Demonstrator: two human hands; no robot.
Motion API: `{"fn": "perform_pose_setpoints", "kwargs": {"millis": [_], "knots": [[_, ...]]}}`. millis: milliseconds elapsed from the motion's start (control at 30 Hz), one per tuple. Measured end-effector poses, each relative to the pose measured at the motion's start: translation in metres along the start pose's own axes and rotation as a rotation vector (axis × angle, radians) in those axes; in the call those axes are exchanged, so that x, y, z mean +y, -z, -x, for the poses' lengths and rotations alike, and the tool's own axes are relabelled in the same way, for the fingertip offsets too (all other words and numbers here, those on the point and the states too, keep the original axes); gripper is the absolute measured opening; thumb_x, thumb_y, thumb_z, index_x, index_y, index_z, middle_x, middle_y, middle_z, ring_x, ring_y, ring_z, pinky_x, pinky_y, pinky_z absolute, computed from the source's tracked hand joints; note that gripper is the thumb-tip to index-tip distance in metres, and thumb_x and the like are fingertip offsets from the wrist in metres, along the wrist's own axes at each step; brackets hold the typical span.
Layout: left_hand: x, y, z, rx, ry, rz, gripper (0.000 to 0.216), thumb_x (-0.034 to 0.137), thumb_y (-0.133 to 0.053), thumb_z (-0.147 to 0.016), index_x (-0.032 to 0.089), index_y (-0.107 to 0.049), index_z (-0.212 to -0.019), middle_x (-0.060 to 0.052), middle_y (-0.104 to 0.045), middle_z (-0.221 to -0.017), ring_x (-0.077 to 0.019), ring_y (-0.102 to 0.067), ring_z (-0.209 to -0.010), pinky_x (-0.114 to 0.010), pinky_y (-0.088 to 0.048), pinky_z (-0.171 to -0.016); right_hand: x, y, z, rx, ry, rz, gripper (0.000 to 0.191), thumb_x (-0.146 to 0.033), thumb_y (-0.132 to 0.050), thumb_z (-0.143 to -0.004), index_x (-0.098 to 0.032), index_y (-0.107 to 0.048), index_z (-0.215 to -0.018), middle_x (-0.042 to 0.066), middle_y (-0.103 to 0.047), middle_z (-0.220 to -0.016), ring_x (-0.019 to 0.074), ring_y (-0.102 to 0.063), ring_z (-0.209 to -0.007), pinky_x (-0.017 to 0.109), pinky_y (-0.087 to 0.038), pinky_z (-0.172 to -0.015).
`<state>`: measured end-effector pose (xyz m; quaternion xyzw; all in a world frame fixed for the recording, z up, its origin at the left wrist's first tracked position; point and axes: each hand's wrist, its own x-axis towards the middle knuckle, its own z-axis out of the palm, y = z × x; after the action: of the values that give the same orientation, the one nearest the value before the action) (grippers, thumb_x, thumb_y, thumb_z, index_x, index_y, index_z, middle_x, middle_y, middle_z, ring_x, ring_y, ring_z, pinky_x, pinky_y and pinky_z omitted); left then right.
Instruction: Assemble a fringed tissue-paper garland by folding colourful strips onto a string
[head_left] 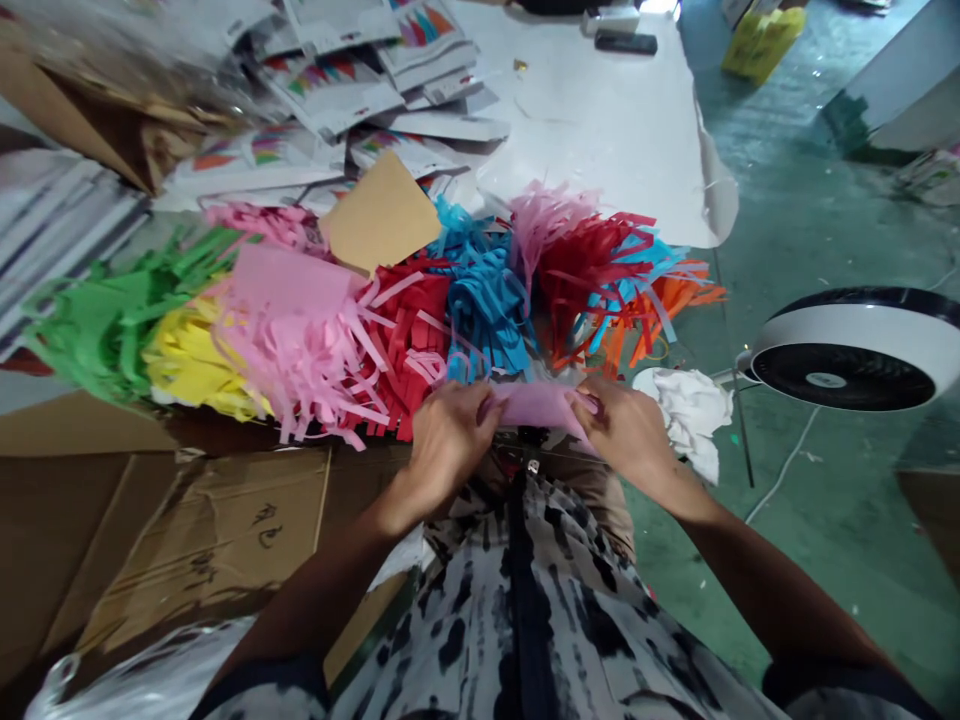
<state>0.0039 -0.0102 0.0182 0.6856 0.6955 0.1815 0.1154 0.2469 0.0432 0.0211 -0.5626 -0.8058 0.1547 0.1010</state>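
Observation:
A strip of pink tissue paper (541,404) is stretched between my two hands, close in front of my body. My left hand (452,430) pinches its left end, and my right hand (624,428) pinches the right end. Just beyond them lies a row of fringed paper tassels: green (105,320), yellow (199,355), pink (300,350), red (412,335), blue (487,305), dark red (585,275) and orange (645,320). A tan card (382,215) rests on top of the row.
Printed white packets (330,90) pile up on the white table (592,130). Cardboard boxes (247,540) stand at lower left. To my right are a crumpled white cloth (690,415) and a round fan (855,350) with a cable over the green floor (825,530).

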Motion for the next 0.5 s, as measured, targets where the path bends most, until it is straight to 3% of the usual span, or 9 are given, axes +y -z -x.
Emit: {"fn": "perform_pose_setpoints", "kwargs": {"millis": [167, 367, 433, 500], "knots": [[-0.0003, 0.0045, -0.0056, -0.063, 0.027, -0.03, 0.024, 0.04, -0.063, -0.097, 0.022, -0.072, -0.082, -0.005, -0.068, -0.08, -0.0212, -0.061, -0.076, -0.029, -0.033, -0.061, -0.0021, -0.001, -0.001, -0.005, 0.016, 0.001, 0.017, -0.036, -0.059, -0.097, -0.023, -0.07, -0.095, 0.007, -0.078, -0.087, 0.0245, -0.07, -0.076, 0.032, -0.036, -0.062], [0.0002, 0.0002, -0.0044, 0.012, -0.023, -0.032, 0.016, 0.03, -0.064, -0.095, 0.023, -0.071, -0.082, -0.004, -0.072, -0.08, -0.0229, -0.064, -0.082, -0.031, -0.04, -0.065, -0.0022, 0.0026, -0.0053, -0.037, -0.023, -0.013, 0.019, -0.038, -0.06, -0.096, -0.024, -0.07, -0.088, 0.005, -0.077, -0.081, 0.023, -0.068, -0.07, 0.031, -0.034, -0.061], [0.0019, -0.0017, -0.0034, 0.072, -0.068, -0.088, 0.013, 0.029, -0.064, -0.096, 0.021, -0.073, -0.09, -0.006, -0.074, -0.085, -0.0254, -0.066, -0.086, -0.035, -0.045, -0.071, -0.0036, 0.004, -0.0073, -0.059, -0.033, 0.011, 0.02, -0.039, -0.061, -0.096, -0.023, -0.069, -0.087, 0.005, -0.076, -0.079, 0.023, -0.068, -0.068, 0.031, -0.034, -0.059], [0.0031, -0.0034, -0.0026, 0.159, -0.15, -0.13, 0.018, 0.027, -0.062, -0.099, 0.019, -0.073, -0.11, -0.01, -0.077, -0.101, -0.0283, -0.067, -0.097, -0.04, -0.049, -0.082, -0.0059, 0.0045, -0.0089, -0.079, -0.045, 0.045, 0.022, -0.041, -0.06, -0.096, -0.023, -0.069, -0.087, 0.006, -0.076, -0.077, 0.0234, -0.068, -0.068, 0.031, -0.033, -0.058]]}}
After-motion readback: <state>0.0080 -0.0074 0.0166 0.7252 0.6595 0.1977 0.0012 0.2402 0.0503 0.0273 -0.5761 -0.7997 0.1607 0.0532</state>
